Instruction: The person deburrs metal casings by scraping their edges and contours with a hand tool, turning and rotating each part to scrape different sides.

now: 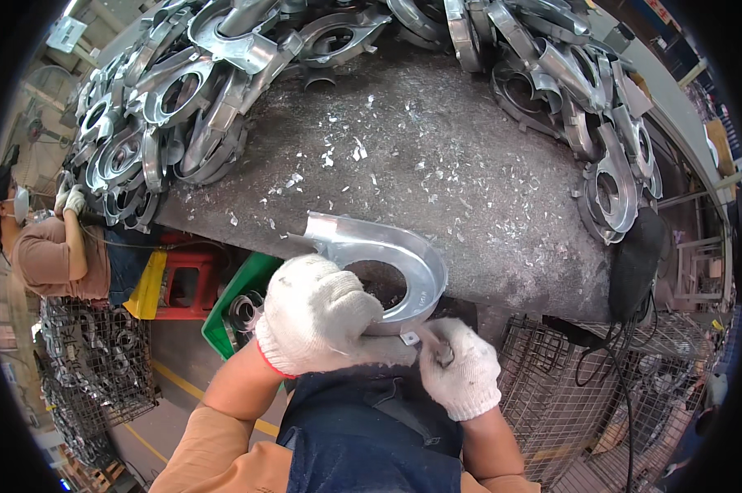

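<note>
A silvery cast-metal housing (424, 261), ring-shaped with a large round opening and a spout at its upper left, lies tilted at the table's near edge. My left hand (317, 308), in a white knit glove, is closed around its near left side, the thumb stretched along the lower rim. Close to a small tab on the housing's near rim is my right hand (463, 371), gloved too. Its fingers are curled as if round a slim thing, mostly hidden in the glove, whose kind I cannot make out.
Pale metal shavings (358, 152) litter the dark tabletop (469, 197). Similar housings are heaped at far left (174, 90) and right (609, 185). A green bin (231, 306) and red stool (188, 283) stand left, near a co-worker (50, 255); wire cages (543, 378) stand right.
</note>
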The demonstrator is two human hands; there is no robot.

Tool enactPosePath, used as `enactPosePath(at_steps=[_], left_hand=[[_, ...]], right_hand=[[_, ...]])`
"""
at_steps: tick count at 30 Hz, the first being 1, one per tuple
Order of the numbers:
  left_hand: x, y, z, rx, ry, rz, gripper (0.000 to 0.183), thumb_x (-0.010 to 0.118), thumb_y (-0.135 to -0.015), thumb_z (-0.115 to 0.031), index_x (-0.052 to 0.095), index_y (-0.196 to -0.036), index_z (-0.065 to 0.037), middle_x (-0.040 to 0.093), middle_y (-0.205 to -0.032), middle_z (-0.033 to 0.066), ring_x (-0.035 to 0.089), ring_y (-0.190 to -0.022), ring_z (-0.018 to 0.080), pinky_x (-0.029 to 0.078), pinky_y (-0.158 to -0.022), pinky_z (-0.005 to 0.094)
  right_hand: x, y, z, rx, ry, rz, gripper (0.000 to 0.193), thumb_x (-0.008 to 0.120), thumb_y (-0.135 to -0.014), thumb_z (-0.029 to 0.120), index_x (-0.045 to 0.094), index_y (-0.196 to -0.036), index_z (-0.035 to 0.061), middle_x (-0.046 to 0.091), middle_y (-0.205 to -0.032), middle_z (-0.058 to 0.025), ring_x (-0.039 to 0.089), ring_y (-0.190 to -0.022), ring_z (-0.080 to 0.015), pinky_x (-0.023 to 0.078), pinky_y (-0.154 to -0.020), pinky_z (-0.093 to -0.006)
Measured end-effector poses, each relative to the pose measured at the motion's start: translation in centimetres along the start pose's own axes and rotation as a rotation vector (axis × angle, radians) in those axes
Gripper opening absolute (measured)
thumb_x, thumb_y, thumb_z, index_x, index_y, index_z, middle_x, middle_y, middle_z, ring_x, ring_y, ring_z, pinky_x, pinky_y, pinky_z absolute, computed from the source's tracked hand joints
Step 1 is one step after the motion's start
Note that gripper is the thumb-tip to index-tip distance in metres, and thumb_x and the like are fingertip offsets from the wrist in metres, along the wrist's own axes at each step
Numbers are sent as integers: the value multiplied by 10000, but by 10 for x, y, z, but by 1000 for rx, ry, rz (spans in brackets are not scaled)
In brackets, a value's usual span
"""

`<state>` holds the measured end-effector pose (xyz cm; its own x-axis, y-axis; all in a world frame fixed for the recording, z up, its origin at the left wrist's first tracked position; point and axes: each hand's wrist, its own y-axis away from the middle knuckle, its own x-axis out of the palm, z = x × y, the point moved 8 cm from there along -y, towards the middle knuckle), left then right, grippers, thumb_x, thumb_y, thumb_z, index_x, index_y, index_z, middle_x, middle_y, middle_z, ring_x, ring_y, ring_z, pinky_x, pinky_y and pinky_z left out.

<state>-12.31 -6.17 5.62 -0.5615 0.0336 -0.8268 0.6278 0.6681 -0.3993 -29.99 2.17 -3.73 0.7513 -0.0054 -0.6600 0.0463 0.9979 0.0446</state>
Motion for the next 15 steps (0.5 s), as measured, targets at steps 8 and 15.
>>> enactPosePath(at_steps=[8, 15], left_hand=[[-4, 2, 10, -27, 44, 72, 463, 983, -596, -510, 675, -644, -168, 541, -614, 43, 585, -561, 290, 448, -574, 426], [-8, 9, 10, -1, 132, -61, 457, 999, -591, -513, 727, -673, -156, 575, -628, 56, 603, -571, 292, 453, -579, 426]], right_hand=[[5, -20, 8, -33, -8, -14, 272, 794, -854, 90, 746, -1122, 90, 789, -1012, -164, 789, -875, -383, 648, -769, -454], [6, -24, 7, -62, -49, -9, 243, 791, -875, 93, 745, -1113, 78, 771, -929, -197, 776, -845, -427, 631, -745, -462]])
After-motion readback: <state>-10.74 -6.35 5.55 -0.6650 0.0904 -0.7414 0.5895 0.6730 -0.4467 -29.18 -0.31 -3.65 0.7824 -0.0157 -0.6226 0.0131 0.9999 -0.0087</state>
